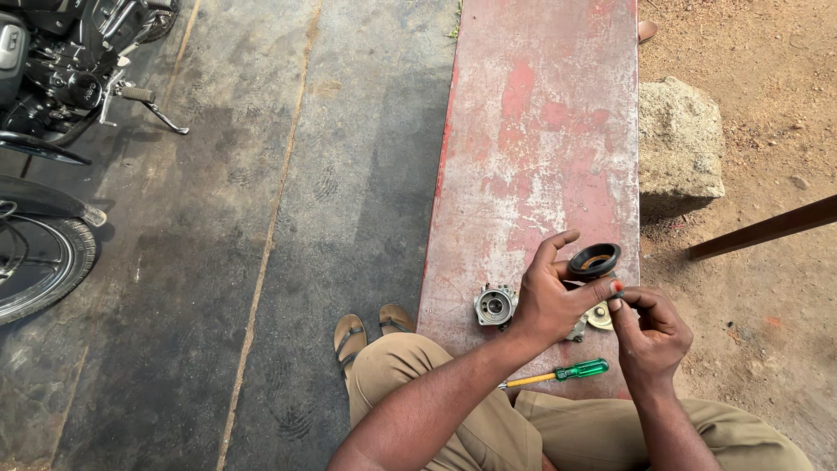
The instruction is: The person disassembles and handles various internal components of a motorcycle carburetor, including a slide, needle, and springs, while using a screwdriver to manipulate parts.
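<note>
Two hands met over worn red bench [532,131]. Left hand [547,301] pinched black rubber boot [595,260]; right hand [649,336] pinched small red-tipped part [615,286] beside it. Best kept steady, above bench. Metal housing [494,305], green-handled screwdriver [558,374] lay near.

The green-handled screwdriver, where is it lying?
The screwdriver lies on the red bench's near edge, between the person's knees, just below both hands.

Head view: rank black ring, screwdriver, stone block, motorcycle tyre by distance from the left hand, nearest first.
From the left hand:
1. Black ring - at its fingertips, just up and right.
2. Screwdriver - on the red bench, below the hand, near the knees.
3. Stone block - beyond the bench's right edge, on the dirt.
4. Motorcycle tyre - far left, on the dark floor.
</note>
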